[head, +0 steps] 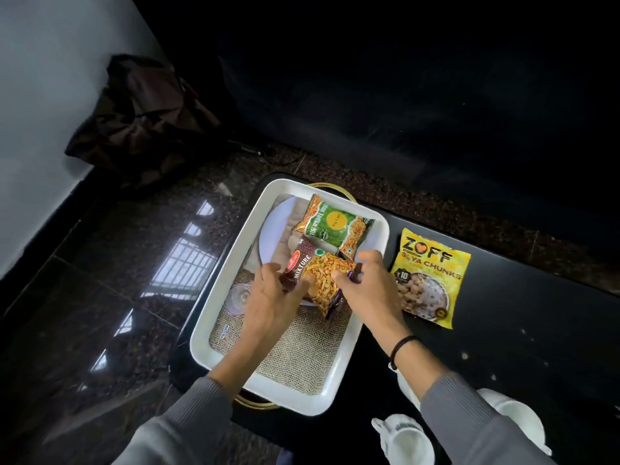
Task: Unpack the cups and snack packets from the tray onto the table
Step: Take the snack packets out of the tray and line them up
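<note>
A white rectangular tray [214,298] lined with burlap stands on the black table [523,333]. Over its middle, my left hand [271,297] and my right hand [369,283] both grip a brown "Mixture" snack packet [322,275], one at each end. A green snack packet [330,226] lies at the tray's far end. A clear glass [239,298] lies in the tray beside my left hand. A yellow soya chunks packet [431,280] rests on the table right of the tray. Two white cups [404,441] [513,414] stand on the table near me, partly hidden by my right sleeve.
A white plate [276,226] lies under the packets at the tray's far end. The table's left edge runs close beside the tray, above a glossy dark stone floor [100,280]. A dark bag [144,119] sits by the wall at the back left.
</note>
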A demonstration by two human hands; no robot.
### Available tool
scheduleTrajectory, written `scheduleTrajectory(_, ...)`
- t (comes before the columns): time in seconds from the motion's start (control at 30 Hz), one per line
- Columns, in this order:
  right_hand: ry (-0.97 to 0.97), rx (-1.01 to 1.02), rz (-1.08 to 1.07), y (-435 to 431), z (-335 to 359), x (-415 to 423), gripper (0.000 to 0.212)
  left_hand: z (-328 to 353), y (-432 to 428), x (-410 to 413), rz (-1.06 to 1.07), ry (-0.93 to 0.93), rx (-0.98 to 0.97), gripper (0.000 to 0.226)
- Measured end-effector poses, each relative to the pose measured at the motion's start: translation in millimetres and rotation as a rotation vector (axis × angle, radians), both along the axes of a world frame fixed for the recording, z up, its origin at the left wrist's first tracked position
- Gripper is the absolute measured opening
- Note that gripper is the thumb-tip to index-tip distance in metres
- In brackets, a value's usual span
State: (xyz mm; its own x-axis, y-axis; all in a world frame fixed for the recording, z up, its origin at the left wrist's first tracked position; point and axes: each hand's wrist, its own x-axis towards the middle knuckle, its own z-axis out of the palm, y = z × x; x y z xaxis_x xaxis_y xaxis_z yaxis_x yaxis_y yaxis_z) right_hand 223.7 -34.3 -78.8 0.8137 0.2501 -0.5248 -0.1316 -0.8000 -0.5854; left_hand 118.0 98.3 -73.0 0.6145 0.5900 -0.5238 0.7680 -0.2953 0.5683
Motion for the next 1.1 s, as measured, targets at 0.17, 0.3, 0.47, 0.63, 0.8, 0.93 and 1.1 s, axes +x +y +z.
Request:
scheduleTrajectory(0.17, 0.319, 0.228, -0.182, -6, -3, 4, 0.054, -2, 12, -3, 0.319, -0.196, -0.456, 0.056)
scheduleTrajectory(0.3, 0.530, 0.399, -0.134, -18, 3, 10, 0.052, -1, 18, -10, 0.379, -0.380, -0.590, 0.052)
scheduleTrajectory(0.47, 0.625, 0.483, -0.099, -26, 16, 13, 0.082, 5, 23, -9, 0.311, -0.528, -0.740, 0.053)
scheduleTrajectory(0.63, 0.517, 0.610, -0.147, -33, 31, 8, 0.060, 18, 11, 9, 0.255, -0.457, -0.884, 0.074)
scheduleTrajectory(0.8, 0.521, 0.665, -0.138, -48, 37, 6, 0.048, 20, -7, 20, 0.183, -0.458, -0.929, 0.086)
scheduleTrajectory(0.93, 0.469, 0.716, -0.199, -73, 38, 13, 0.048, 28, -28, 31, 0.065, -0.473, -0.833, 0.039)
scheduleTrajectory(1.1, 0.260, 0.687, -0.375, -98, 39, 18, 0.057, 33, -49, 53, -0.009, -0.327, -0.800, 0.040)
